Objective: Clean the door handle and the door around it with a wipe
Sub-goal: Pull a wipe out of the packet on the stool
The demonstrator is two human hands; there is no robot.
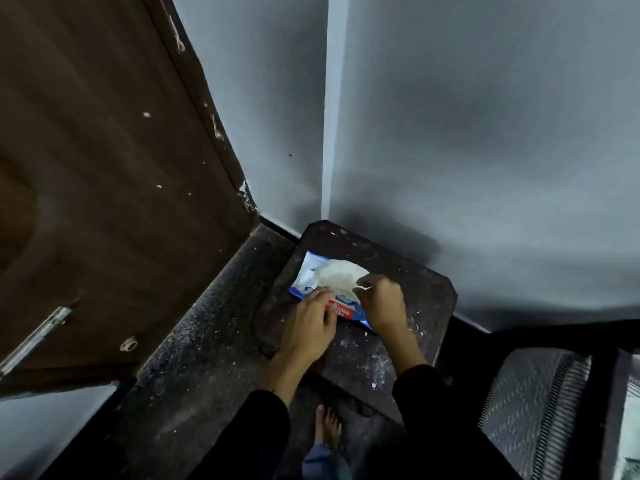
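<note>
A dark, paint-flecked stool [388,344] stands in the wall corner at five o'clock, a blue-and-red wipes pack [313,275] lying flat toward its eleven o'clock corner.

door [104,168]: dark matt wood | handle [34,337]: shiny metal | wipe pack [311,282]: glossy plastic
</note>
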